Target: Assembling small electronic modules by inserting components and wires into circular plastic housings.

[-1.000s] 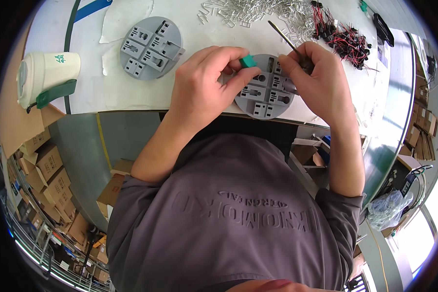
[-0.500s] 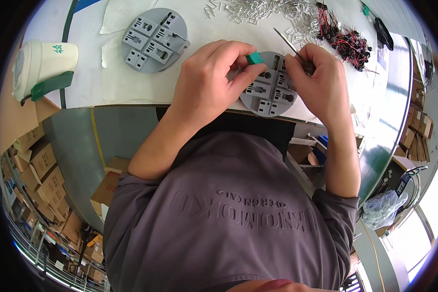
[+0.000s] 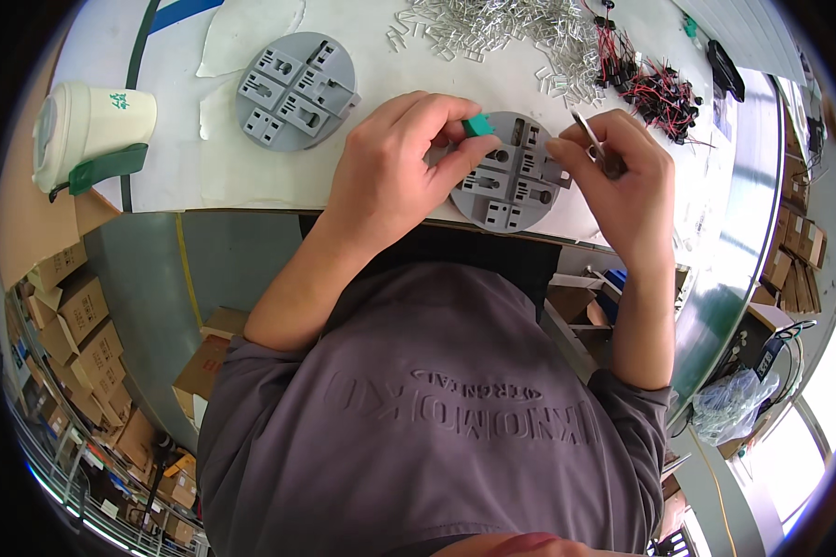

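My left hand (image 3: pixel 381 172) pinches a small green connector block (image 3: pixel 477 125) between thumb and fingertips, just above the upper left edge of a round grey fixture (image 3: pixel 513 216). This fixture has raised slotted blocks and recesses, and lies near the table's front edge. My right hand (image 3: pixel 630 181) is closed around a slim metal tool (image 3: pixel 581 126) whose tip points up and to the left; its exact kind cannot be made out. The right thumb and fingers are beside the fixture's right edge. A second, similar round grey fixture (image 3: pixel 297 90) lies to the left, touched by neither hand.
Loose clear U-shaped pieces (image 3: pixel 502 30) are heaped at the back. Beside them lies a tangle of black parts with red wires (image 3: pixel 664 97). A white lidded cup (image 3: pixel 102 130) with a green band is at the left. Cardboard boxes (image 3: pixel 84 325) fill the lower left.
The right hand has shifted slightly right, and the tool has swung so that less of its length shows. The left hand keeps its pinch on the green block. The whole view has shifted a little.
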Demonstrator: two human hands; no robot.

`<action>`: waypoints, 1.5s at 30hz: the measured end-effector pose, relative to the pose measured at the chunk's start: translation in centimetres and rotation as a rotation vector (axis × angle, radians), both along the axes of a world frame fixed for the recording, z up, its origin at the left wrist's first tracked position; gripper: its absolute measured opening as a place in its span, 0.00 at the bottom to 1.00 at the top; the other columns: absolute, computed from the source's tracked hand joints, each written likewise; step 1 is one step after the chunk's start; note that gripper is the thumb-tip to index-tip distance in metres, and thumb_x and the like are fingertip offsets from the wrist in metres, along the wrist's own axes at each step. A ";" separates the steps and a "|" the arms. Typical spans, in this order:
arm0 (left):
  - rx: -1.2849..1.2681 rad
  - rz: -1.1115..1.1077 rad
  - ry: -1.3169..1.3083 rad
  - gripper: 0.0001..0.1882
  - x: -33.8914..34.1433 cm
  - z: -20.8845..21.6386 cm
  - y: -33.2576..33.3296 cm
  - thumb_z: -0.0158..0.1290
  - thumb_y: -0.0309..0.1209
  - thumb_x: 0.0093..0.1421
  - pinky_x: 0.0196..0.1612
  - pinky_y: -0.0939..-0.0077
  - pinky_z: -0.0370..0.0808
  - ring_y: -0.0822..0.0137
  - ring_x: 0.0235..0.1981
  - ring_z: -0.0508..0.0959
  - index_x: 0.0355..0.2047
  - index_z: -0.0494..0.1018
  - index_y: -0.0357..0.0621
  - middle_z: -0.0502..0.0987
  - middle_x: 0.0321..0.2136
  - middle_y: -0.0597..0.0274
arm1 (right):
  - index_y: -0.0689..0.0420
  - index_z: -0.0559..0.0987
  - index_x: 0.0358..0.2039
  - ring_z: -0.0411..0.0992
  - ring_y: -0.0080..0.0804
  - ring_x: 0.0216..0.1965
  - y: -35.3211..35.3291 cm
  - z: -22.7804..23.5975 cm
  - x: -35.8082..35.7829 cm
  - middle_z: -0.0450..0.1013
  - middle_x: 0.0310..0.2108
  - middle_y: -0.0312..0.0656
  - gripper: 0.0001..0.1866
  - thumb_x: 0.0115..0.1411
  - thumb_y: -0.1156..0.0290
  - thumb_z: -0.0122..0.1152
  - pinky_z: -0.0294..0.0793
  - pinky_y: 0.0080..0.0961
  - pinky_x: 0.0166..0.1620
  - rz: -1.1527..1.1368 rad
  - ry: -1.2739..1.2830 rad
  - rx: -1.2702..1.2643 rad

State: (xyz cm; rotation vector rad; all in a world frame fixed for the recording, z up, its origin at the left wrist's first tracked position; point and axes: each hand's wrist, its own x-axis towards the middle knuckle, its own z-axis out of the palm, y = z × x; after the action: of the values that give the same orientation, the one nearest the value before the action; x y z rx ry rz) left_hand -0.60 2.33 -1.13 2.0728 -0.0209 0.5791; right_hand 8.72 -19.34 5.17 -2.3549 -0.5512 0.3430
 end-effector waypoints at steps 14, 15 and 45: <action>-0.018 -0.052 0.046 0.15 0.4 0.4 0.1 0.73 0.24 0.58 0.31 0.77 0.74 0.71 0.27 0.77 0.43 0.82 0.41 0.81 0.30 0.66 | 0.55 0.90 0.50 0.76 0.27 0.30 -2.4 -4.1 -1.7 0.80 0.48 0.38 0.24 0.52 0.87 0.69 0.75 0.23 0.33 0.237 -0.346 0.147; -0.009 -0.055 0.046 0.15 0.4 0.4 0.2 0.73 0.24 0.58 0.31 0.77 0.74 0.71 0.27 0.77 0.43 0.82 0.41 0.81 0.30 0.66 | 0.55 0.90 0.50 0.76 0.27 0.30 -2.4 -4.1 -1.6 0.80 0.48 0.38 0.24 0.52 0.87 0.69 0.75 0.23 0.33 0.233 -0.348 0.156; -0.080 -0.087 0.121 0.15 0.1 0.8 0.3 0.72 0.19 0.57 0.34 0.80 0.75 0.72 0.30 0.76 0.46 0.84 0.37 0.81 0.32 0.65 | 0.59 0.88 0.45 0.79 0.32 0.30 -2.4 -2.7 2.6 0.85 0.44 0.38 0.15 0.55 0.76 0.68 0.79 0.29 0.33 0.618 -0.656 0.038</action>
State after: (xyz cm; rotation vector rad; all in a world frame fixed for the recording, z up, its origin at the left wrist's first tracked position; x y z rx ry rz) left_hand -0.47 2.60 -0.37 2.0152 -0.0173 0.3942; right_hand 11.32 -21.78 2.49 -2.1793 -1.5844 -0.1933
